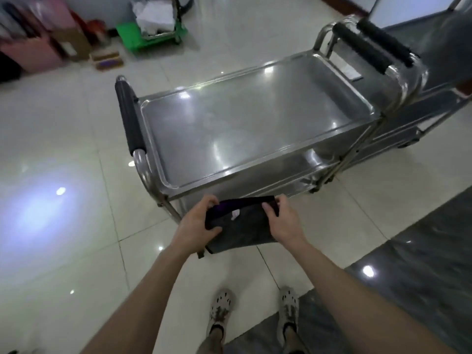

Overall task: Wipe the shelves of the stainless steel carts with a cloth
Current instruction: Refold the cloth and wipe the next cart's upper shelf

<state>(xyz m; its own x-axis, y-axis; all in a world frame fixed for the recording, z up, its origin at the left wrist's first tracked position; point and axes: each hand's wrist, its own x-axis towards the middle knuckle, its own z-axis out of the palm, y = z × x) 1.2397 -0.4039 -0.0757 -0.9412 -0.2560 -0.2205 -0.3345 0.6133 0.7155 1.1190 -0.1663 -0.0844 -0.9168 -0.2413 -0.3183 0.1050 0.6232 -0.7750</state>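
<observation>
A dark grey cloth [242,229], soft and matte, is folded into a rough rectangle, with a purple inner face and a small white tag showing. It is held in the air just in front of the near long edge of the cart [242,123], clear of the top shelf. The left hand [198,221] grips the cloth's left edge, thumb on top and fingers curled round it. The right hand [283,223] pinches its right edge the same way.

The cart is stainless steel. Its top shelf is a shallow rectangular tray with rounded corners and a raised rim, glossy with light spots. A bent steel tube at the cart's left end carries a black foam grip [129,116]. At the cart's right end 2 more black foam grips lie side by side, where another steel cart [434,42] stands just beside it.

Glossy pale floor tiles [63,149] lie under the cart. Beyond its far left corner sits a green plastic crate [132,39].
</observation>
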